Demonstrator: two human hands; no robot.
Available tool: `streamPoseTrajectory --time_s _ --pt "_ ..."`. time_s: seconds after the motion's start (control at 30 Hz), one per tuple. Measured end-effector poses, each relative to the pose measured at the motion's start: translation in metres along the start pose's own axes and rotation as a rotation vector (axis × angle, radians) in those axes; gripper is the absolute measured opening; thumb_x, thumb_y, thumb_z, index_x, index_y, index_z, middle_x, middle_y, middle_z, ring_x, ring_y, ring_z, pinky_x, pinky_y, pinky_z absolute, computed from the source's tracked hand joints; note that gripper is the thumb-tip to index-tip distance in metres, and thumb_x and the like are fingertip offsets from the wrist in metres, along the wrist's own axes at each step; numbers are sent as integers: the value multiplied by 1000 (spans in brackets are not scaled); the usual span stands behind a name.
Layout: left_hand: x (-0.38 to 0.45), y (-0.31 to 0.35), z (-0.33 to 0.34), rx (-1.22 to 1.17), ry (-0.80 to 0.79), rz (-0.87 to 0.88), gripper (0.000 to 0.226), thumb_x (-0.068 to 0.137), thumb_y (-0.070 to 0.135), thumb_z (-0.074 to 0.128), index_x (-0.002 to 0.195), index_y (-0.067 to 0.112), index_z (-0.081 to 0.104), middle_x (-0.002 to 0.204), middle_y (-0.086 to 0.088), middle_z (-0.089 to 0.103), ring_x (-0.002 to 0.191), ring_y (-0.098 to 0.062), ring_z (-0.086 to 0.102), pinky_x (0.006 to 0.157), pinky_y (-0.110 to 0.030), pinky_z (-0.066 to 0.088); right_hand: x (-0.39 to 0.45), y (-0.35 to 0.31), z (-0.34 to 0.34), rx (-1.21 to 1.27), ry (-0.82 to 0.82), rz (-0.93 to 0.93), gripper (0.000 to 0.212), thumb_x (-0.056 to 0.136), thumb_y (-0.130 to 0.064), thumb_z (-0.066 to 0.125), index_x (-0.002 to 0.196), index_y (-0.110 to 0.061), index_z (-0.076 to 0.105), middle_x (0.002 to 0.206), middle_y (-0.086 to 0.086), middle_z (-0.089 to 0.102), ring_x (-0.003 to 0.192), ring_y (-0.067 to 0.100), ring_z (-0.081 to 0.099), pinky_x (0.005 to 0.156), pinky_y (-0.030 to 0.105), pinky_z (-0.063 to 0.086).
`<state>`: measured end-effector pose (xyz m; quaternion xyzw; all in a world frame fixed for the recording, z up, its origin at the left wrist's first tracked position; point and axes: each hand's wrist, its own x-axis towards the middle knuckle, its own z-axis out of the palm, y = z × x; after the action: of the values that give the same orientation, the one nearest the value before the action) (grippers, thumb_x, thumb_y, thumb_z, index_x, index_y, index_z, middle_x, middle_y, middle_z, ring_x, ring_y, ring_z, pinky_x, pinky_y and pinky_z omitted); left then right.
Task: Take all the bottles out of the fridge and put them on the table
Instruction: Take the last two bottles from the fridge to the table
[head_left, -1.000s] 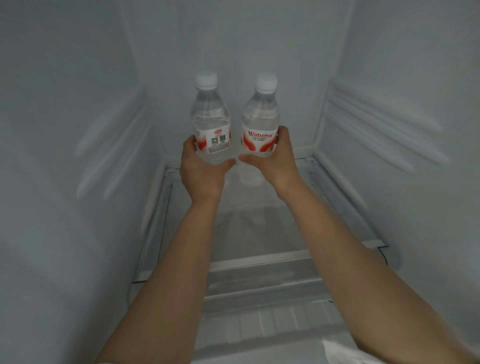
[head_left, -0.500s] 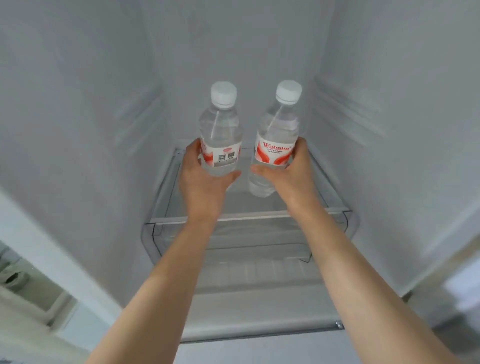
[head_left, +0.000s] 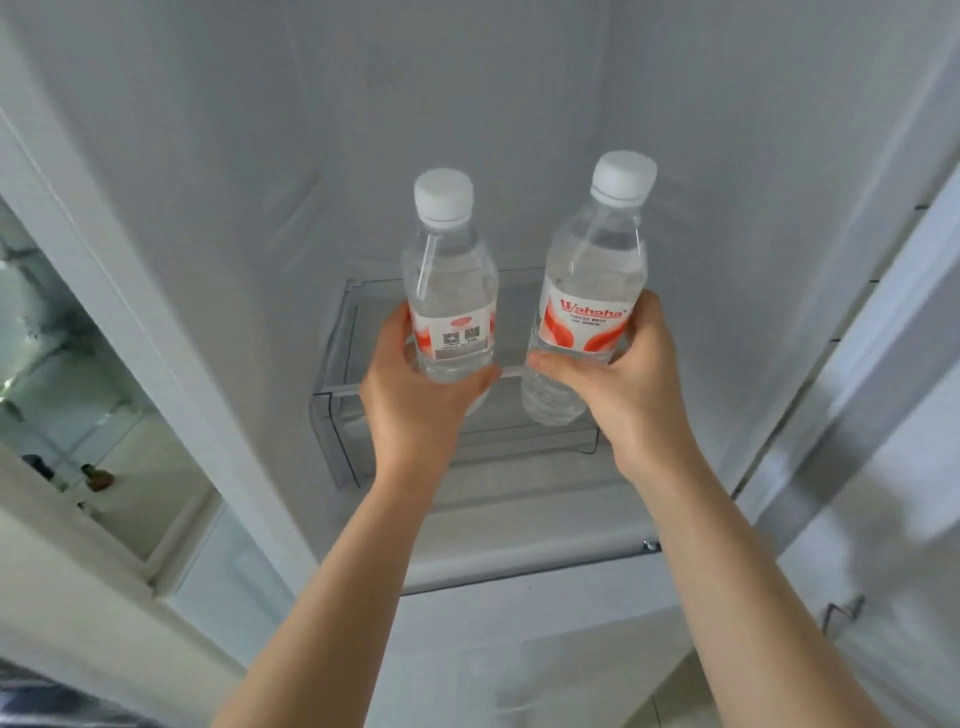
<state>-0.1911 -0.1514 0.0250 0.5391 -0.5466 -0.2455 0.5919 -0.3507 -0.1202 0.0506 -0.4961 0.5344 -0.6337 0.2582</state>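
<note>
Each hand's fingers (head_left: 400, 332) wrap one bottle (head_left: 449, 291).

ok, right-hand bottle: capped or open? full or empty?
Capped and near full. The right-hand bottle has its white cap on, and clear water fills it to the shoulder. The right hand grips it at the label.
</note>
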Motion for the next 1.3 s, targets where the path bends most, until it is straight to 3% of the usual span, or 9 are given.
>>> streamPoseTrajectory --time_s 0.17,0.37,0.57,0.73,0.83,0.9,1.03,1.23,1.3 --pt "-50 2 -37 -2 -95 27 70 54 24 93 114 24 58 93 19 68 86 5 64 77 -17 54 -72 -11 -10 -23 61 17 68 58 -7 88 115 -18 52 104 -6 67 90 1 66 78 17 54" --pt "-129 -10 -79 4 -264 -13 77 51 24 94 118 22 57 100 14 68 91 -2 66 78 -21 55 -181 -15 -27 -77 133 133 70 61 -13 88 116 -26 47 101 -21 60 86 -19 57 65 1 46" --pt "-216 -14 -99 0 -497 -36 75 52 21 94 114 19 53 104 9 66 95 -8 64 73 -17 54 -287 -14 -69 -133 275 272 75 58 -14 89 121 -21 49 108 -8 63 95 3 64 75 14 55" --pt "-285 -12 -97 -5 -686 -45 76 53 20 94 116 22 50 106 9 65 94 -6 64 74 -20 54 -358 -12 -114 -187 418 401 74 56 -13 90 114 -28 47 102 -14 63 91 1 65 71 15 56" --pt "-329 -7 -89 -10 -801 -43 77 54 19 93 118 24 49 104 12 63 90 2 63 64 -7 50 -398 -9 -145 -231 523 479 74 58 -14 90 117 -26 46 101 -15 62 86 -2 64 65 11 54" --pt "-364 -2 -79 -16 -892 -64 76 55 17 93 117 24 48 102 14 62 85 11 61 59 -3 46 -429 -8 -172 -228 598 543 76 58 -15 90 117 -28 45 102 -16 61 89 0 62 69 14 53" --pt "-431 10 -56 19 -1021 -76 80 53 23 94 120 24 49 109 10 65 93 -3 65 65 -8 48 -489 -9 -228 -217 698 653 76 57 -15 90 118 -27 47 106 -10 64 94 7 64 74 18 51" --pt "-550 39 -19 26 -1162 -133 75 52 18 94 112 27 50 95 17 64 85 3 62 55 -4 44 -569 -16 -331 -342 756 763 80 55 -16 91 120 -24 46 110 -7 63 97 15 63 88 35 54" --pt "-597 47 -5 15 -1201 -168 75 51 14 94 111 26 51 93 19 63 82 6 62 54 -3 45 -595 -20 -369 -363 774 780 81 55 -16 91 122 -22 46 110 -7 63 98 15 63 87 33 54"
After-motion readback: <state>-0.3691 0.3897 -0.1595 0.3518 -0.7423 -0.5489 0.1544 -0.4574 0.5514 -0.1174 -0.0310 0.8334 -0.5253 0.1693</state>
